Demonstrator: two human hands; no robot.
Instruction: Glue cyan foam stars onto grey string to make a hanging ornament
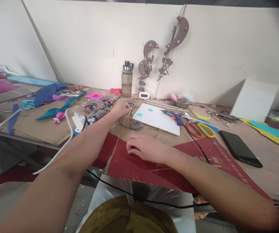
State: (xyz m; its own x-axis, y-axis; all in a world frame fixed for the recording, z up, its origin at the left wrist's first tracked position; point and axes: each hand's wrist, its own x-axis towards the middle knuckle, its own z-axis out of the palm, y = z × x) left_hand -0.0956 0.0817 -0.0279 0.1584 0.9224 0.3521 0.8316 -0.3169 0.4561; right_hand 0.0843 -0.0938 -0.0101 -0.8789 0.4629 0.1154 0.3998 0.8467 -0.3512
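My left hand (123,108) reaches forward to several small grey pieces (134,105) beside the white board, its fingers bent together; whatever is between the fingertips is too small to make out. On the red-printed cardboard (139,166) rests my right hand (143,147), fingers curled toward the thumb, the inside of its grip hidden. Between the two hands lies a loose coil of grey cord (136,125). The white board (157,121) carries two small turquoise flower shapes (139,115) and a blue hot glue gun (174,116). Grey decorations with pink dots (97,105) are heaped left of my left hand.
Red-and-yellow-handled scissors (206,130) and a black phone (240,149) lie at right. A water bottle (127,81) and a small digital clock (144,95) stand at the wall, where grey moon hangings (181,34) hang. At left are a white plug (79,121) and blue felt (49,93).
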